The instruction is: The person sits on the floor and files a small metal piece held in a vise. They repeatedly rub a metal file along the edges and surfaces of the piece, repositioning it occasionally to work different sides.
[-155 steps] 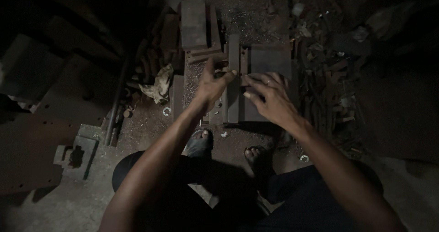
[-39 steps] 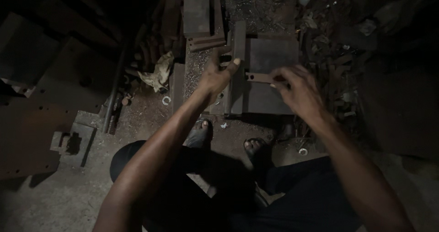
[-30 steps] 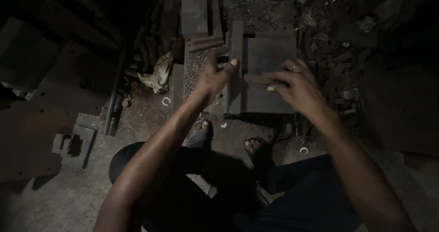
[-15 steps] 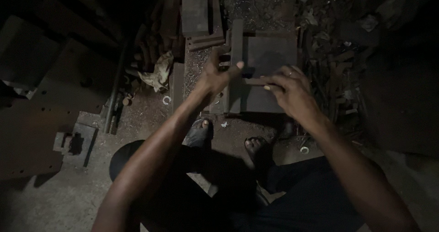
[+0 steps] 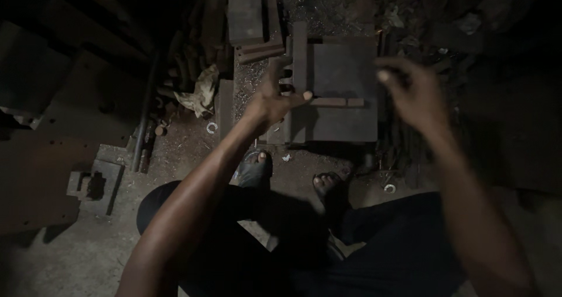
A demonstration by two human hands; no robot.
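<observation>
Scrap lies to the left of the dark metal block (image 5: 342, 89), which I take as my landmark: a small bracket-like casting (image 5: 93, 183) on the dusty floor far to its left, then a crumpled pale rag (image 5: 199, 92) nearer in, then a stack of flat bars (image 5: 246, 10) just up and left of it. My left hand (image 5: 275, 98) sits at the block's left edge, thumb and forefinger pinching the near end of a short flat metal strip (image 5: 336, 102) that lies across the block's top face, the other fingers raised and loosely spread. I judge the strip stiff, light enough for a two-finger pinch, probably rough or sharp at its edges, so its ends are the place to grip; the block looks heavy, needing both hands at opposite sides. My right hand (image 5: 413, 92) hovers over the block's right edge, blurred, fingers curled loosely and apparently holding nothing. Below the block, two sandalled feet (image 5: 287, 171) rest on the gritty floor.
</observation>
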